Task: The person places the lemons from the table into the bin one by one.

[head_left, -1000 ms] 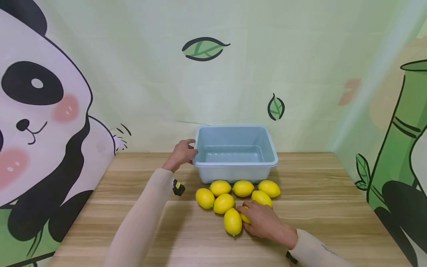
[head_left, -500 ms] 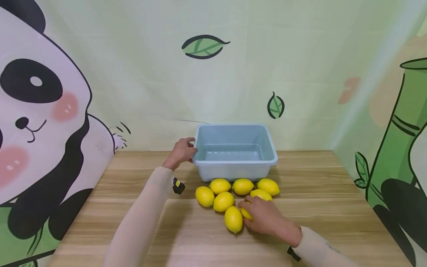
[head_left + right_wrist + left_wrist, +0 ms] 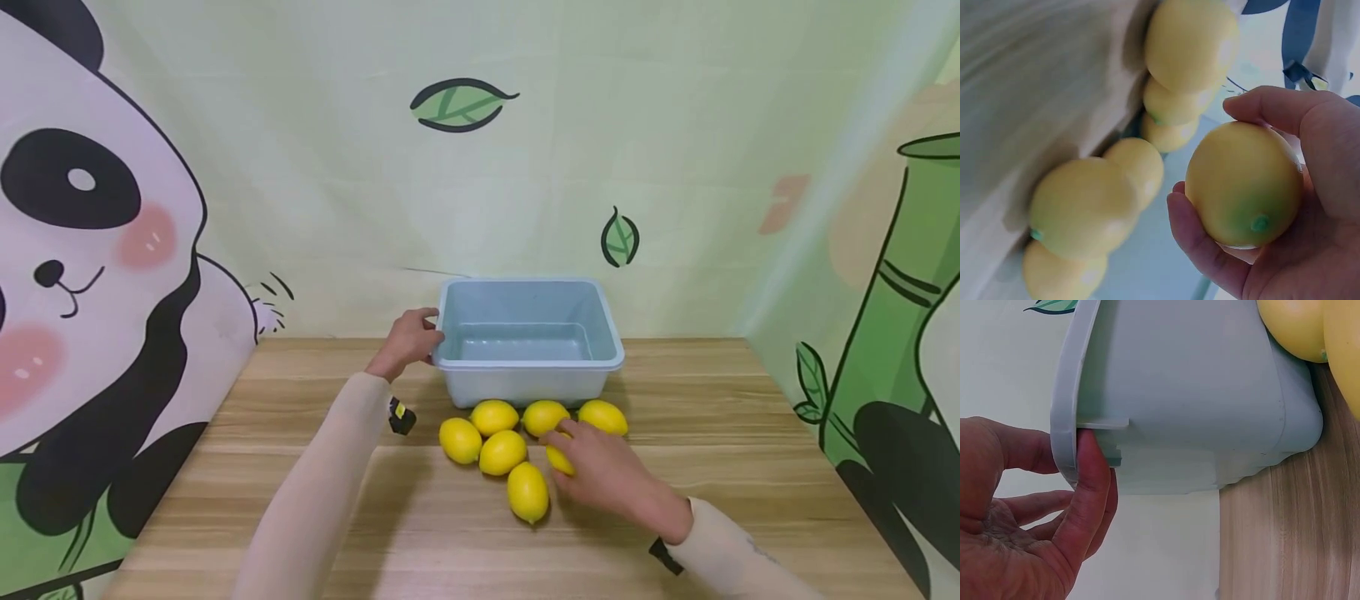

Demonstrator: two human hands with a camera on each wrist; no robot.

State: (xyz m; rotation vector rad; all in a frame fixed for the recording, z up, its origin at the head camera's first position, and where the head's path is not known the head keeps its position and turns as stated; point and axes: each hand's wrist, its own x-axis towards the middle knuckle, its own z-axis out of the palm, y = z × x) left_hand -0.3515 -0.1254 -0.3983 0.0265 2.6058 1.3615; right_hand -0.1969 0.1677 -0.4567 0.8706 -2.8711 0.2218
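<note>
My left hand [image 3: 408, 340] grips the left rim of a light blue plastic basin [image 3: 525, 387]. In the left wrist view, fingers [image 3: 1088, 487] curl over the basin's rim [image 3: 1065, 400]. My right hand [image 3: 611, 471] holds a yellow lemon [image 3: 1244, 184] between thumb and fingers. The right wrist view shows this lemon apart from the others, its green-tinged tip facing the camera. Several lemons lie on the table in front of the basin, among them a front lemon [image 3: 528, 492] and a left one [image 3: 460, 441]. My right hand covers part of the group.
The basin stands upright on a wood-grain table [image 3: 712, 450], near the back edge. Behind it hangs a pale green backdrop [image 3: 322, 167] with a panda and leaves printed on it. No lemon shows inside the basin.
My right hand has closed around a lemon and moved slightly up and right with it, away from the front lemon, which has shifted a little. The left hand stays on the rim.
</note>
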